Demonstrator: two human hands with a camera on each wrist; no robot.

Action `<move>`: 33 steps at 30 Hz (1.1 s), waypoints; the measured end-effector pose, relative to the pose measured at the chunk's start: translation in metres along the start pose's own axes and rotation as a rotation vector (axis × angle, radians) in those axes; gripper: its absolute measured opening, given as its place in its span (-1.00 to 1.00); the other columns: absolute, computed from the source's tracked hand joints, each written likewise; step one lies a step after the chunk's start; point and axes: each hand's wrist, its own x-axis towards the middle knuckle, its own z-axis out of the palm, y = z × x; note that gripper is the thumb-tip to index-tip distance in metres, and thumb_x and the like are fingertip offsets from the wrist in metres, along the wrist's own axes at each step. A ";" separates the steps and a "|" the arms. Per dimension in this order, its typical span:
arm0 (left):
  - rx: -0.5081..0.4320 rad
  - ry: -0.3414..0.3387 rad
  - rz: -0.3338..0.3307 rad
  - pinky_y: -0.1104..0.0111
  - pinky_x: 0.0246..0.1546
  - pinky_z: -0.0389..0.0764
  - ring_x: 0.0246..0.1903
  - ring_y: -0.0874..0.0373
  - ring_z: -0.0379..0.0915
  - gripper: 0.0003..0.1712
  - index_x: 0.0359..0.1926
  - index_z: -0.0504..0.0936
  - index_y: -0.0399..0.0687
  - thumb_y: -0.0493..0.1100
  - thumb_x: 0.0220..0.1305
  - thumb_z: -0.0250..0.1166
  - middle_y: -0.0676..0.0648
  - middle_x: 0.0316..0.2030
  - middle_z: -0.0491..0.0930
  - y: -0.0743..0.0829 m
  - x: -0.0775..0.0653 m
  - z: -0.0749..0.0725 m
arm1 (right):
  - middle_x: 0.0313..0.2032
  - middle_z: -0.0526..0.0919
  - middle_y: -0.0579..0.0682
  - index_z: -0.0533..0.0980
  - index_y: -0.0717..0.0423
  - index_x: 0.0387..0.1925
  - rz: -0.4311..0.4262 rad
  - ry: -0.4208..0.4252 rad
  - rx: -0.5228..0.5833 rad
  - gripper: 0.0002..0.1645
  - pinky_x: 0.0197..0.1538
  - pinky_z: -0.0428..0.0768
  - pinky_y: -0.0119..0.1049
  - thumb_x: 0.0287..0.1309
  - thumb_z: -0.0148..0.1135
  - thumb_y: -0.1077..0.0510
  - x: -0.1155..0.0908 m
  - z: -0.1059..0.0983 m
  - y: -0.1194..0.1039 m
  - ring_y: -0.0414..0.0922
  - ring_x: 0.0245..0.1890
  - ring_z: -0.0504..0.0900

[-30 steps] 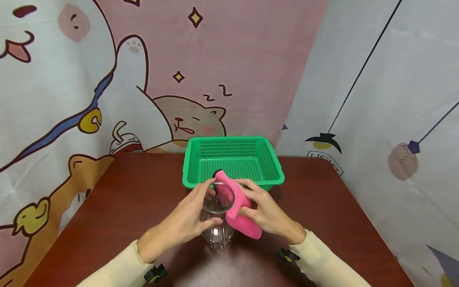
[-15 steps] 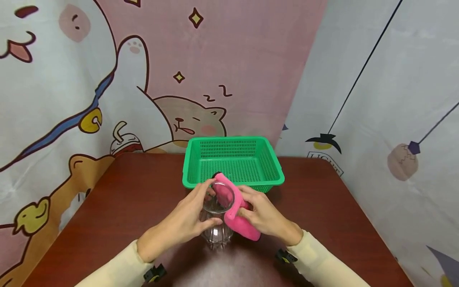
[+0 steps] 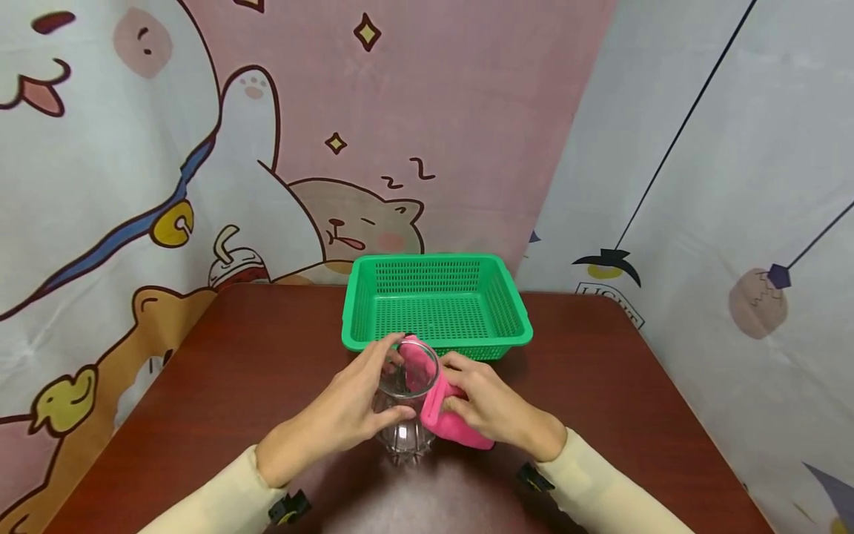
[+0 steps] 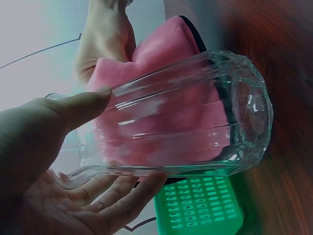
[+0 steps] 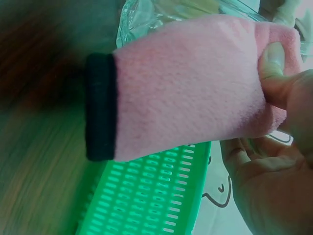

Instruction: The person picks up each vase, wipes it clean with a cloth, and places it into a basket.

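A clear glass vase [image 3: 404, 434] with ribbed sides and a flared round mouth stands in front of the basket in the head view. My left hand [image 3: 336, 417] grips it near the top, thumb on the near side and fingers around the far side. In my right hand [image 3: 492, 400] is a folded pink cloth [image 3: 460, 430] with dark edging, pinched between thumb and fingers. The cloth lies along the vase's right side, and pink shows through the glass. From the left wrist, the cloth [image 4: 166, 44] spreads behind the vase [image 4: 252, 105]. The right fingertips are partly hidden by cloth.
A green perforated plastic basket [image 3: 520, 326] sits behind the hands at the back of the dark red-brown table [image 3: 280, 334]. Cartoon-printed fabric [image 3: 467, 133] hangs behind and at the sides of the table.
The cloth's top corner has dropped closer to the vase's rim, and its lower end has shifted slightly right. My right hand has moved a little with it, while my left keeps its hold.
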 end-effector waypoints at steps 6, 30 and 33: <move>-0.007 -0.003 -0.002 0.45 -0.26 0.55 -0.01 0.18 0.43 0.17 0.47 -0.05 0.22 0.09 -0.02 0.53 0.02 0.08 0.40 -0.002 0.000 0.001 | -0.05 0.43 -0.23 0.62 -0.12 -0.07 -0.015 -0.052 -0.053 -0.70 -0.14 0.50 -0.53 0.15 0.37 0.21 -0.001 0.001 0.004 -0.32 -0.09 0.45; 0.004 -0.008 0.006 0.42 -0.27 0.53 -0.06 0.20 0.43 0.17 0.48 -0.10 0.27 0.10 0.02 0.50 0.03 0.08 0.39 -0.002 0.001 0.001 | -0.02 0.52 -0.07 0.63 -0.04 -0.23 0.048 -0.221 -0.250 -0.74 -0.22 0.52 -0.49 -0.01 0.49 0.18 -0.015 0.023 0.024 -0.25 -0.15 0.57; 0.000 -0.007 0.008 0.43 -0.27 0.53 -0.07 0.22 0.43 0.17 0.48 -0.09 0.27 0.10 0.02 0.50 0.03 0.08 0.40 -0.002 0.002 0.001 | -0.06 0.52 -0.12 0.64 -0.07 -0.17 0.034 -0.207 -0.188 -0.67 -0.20 0.52 -0.50 -0.02 0.49 0.23 -0.015 0.022 0.026 -0.29 -0.13 0.53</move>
